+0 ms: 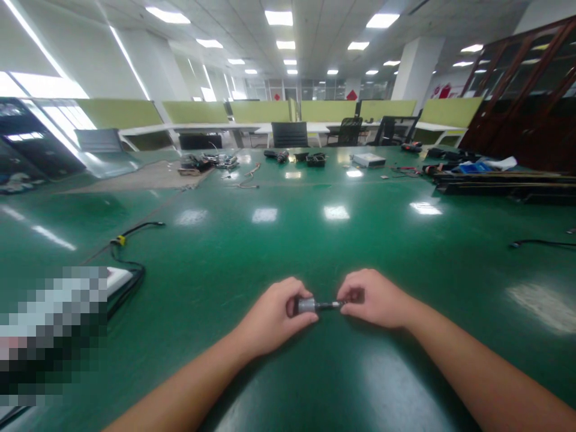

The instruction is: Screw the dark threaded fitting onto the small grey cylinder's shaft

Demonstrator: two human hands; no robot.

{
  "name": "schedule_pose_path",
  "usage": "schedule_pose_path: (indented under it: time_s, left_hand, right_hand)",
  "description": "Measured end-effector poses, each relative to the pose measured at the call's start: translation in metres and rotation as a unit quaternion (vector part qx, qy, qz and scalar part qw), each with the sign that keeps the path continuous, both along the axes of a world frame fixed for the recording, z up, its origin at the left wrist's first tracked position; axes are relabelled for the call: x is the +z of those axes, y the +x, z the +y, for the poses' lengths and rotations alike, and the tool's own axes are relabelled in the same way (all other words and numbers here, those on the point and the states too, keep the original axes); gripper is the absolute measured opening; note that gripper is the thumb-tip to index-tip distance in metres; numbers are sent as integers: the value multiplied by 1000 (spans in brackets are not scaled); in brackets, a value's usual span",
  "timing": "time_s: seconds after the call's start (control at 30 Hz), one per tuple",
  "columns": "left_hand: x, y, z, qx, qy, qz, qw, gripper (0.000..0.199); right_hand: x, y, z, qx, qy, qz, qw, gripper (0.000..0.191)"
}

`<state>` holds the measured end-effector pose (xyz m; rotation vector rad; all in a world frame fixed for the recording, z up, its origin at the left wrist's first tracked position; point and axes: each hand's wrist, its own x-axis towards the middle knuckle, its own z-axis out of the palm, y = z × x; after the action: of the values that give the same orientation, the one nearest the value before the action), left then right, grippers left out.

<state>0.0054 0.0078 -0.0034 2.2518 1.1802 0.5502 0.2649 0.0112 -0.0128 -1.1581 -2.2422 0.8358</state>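
Note:
Low over the green tabletop, my left hand is closed around a short grey metallic cylinder, its thumb along the near side. A thin dark stem runs from the cylinder's right end to my right hand; whether it is a rod or a cable I cannot tell. The right thumb and fingertips pinch the stem's far end, beside a small pale section. The fingers hide that tip. Cylinder and stem lie roughly level between the two hands.
At left sits a pixelated device with a black cable and a yellow tag. Cables and parts, a silver box and stacked black strips lie farther back. Another black cable is at right.

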Motion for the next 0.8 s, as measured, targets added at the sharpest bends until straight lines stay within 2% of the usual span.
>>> schedule_pose_path:
  time_s: [0.1,0.17,0.23,0.33,0.53,0.67,0.8]
  left_hand:
    - [0,1,0,-3,13,-4,1000,23]
    - [0,1,0,-7,22,-6,1000,21]
    - [-1,1,0,-6,20,-8,1000,20]
    - [-2,1,0,9,2,-15,1000,21]
    - [-1,1,-1,17,-22,-21,999,19]
    - [4,2,-1,18,-66,-34,997,23]
    - [7,1,1,11,-68,-40,997,17]
  right_hand:
    - [-4,-21,-4,13,38,-3,999,6]
    - [-5,-32,-7,1,82,-18,996,4]
    - [-6,-37,-10,-17,88,-19,996,9]
    - [-8,-36,-12,-25,77,-15,997,19]
    - [-11,-34,-9,-21,101,-6,995,13]
    - [-13,-35,-8,-21,112,-5,994,12]
    - [-13,-35,-9,-18,118,-4,993,13]
